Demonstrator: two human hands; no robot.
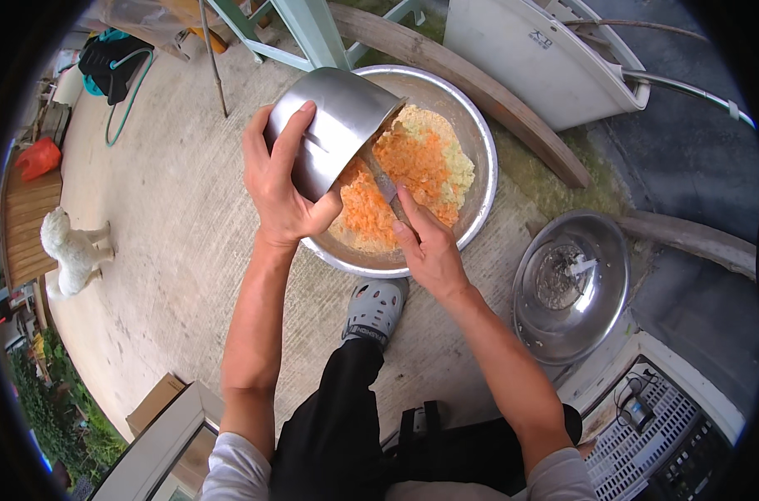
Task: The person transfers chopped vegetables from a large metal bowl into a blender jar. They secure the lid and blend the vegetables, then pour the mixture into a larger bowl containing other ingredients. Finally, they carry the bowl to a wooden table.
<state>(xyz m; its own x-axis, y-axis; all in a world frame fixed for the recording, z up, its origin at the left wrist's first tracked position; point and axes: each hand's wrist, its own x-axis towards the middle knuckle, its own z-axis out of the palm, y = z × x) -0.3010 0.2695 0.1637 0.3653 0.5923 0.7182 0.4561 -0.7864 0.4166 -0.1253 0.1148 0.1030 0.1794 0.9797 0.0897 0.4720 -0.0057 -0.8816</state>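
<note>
My left hand (279, 181) grips a stainless steel pot (335, 119) from outside, its fingers and thumb spread around the wall. The pot is tipped on its side, mouth facing right, over a wide metal basin (491, 175). In the basin lies a heap of orange shreds (410, 160), looking like grated carrot, with pale yellow crumbly food (462, 172) beside and below it. Between thumb and fingers, my right hand (432, 250) holds a flat metal blade-like tool (382, 178) that reaches across the orange heap toward the pot's mouth. The tool's far end is hidden by the pot.
A smaller steel basin (529, 335) with residue stands at right. Behind the large basin are a curved wooden beam (467, 72), a pale green stool (313, 31) and a white plastic container (529, 69). My grey clog (376, 307) is close to its near rim. A white dog (76, 250) stands left.
</note>
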